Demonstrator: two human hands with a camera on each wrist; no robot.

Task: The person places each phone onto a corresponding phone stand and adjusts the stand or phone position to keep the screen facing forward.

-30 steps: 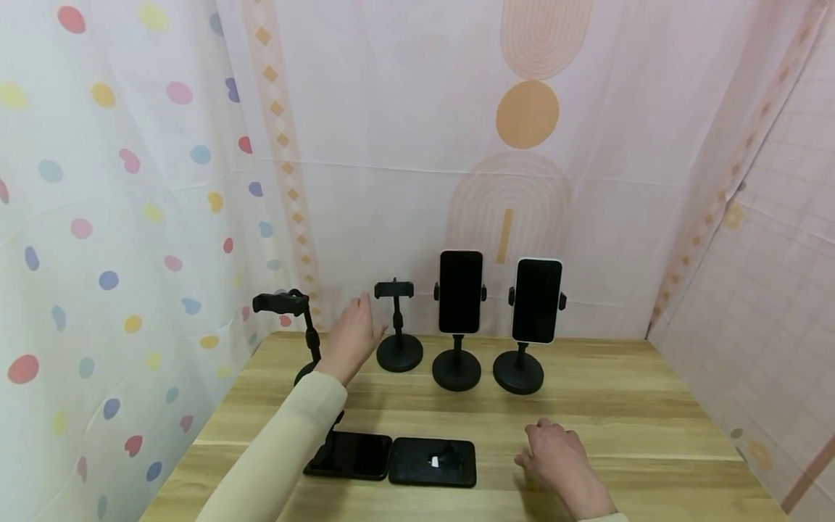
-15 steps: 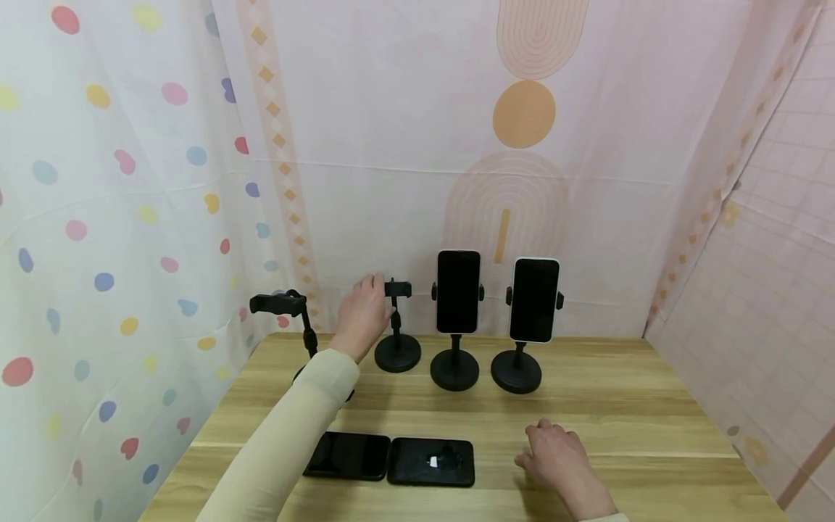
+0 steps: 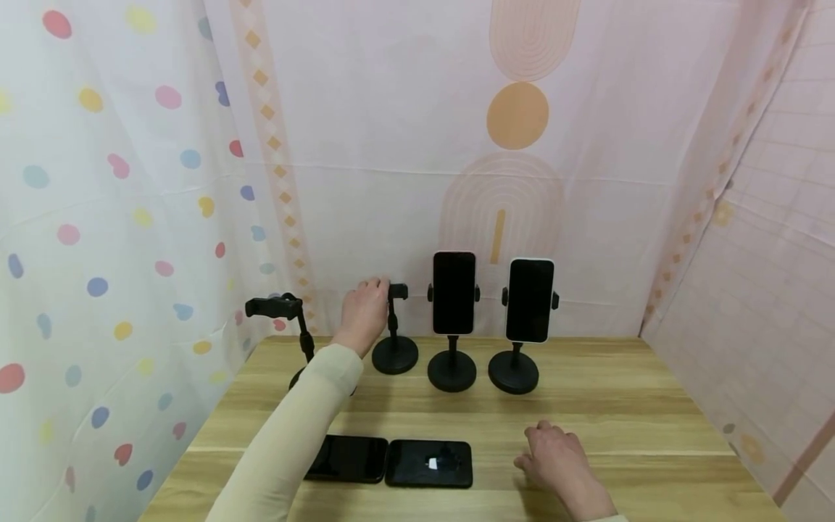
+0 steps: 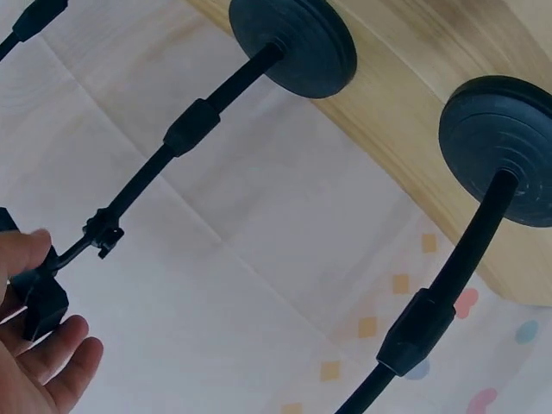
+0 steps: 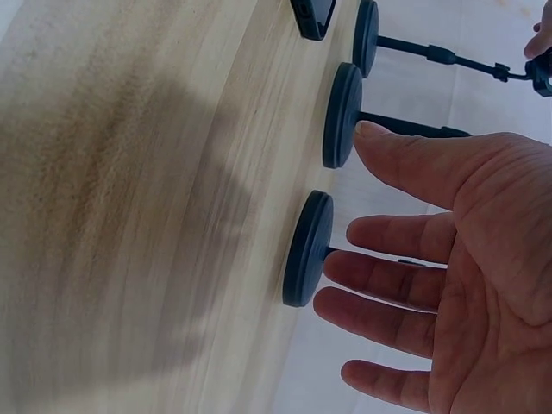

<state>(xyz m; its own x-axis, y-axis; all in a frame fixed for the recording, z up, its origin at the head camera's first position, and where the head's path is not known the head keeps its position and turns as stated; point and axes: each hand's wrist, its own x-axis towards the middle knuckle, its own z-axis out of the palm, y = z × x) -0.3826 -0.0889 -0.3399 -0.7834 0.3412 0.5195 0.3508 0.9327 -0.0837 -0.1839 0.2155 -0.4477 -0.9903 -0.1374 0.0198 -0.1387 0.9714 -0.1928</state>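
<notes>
My left hand [image 3: 365, 313] reaches to the back of the table and grips the clamp [image 4: 43, 302] of a black phone stand [image 3: 394, 355]. In the left wrist view the thumb lies on one side of that clamp and the fingers on the other. Its round base rests on the table and its clamp carries no phone. My right hand [image 3: 559, 464] hovers low at the front right, fingers loosely spread, with nothing in it. Two black phones, one on the left [image 3: 352, 458] and one on the right [image 3: 428, 464], lie flat side by side near the front.
Two stands on the right hold upright phones, a dark-edged one [image 3: 454, 293] and a white-edged one [image 3: 531, 301]. Another stand with a bare clamp [image 3: 274, 307] is at the left, partly behind my left sleeve. Patterned curtains [image 3: 365, 116] enclose the wooden table [image 3: 626, 406].
My left hand has moved right and taken hold of the second stand's clamp. My right hand has stayed in place. The head view has shifted slightly.
</notes>
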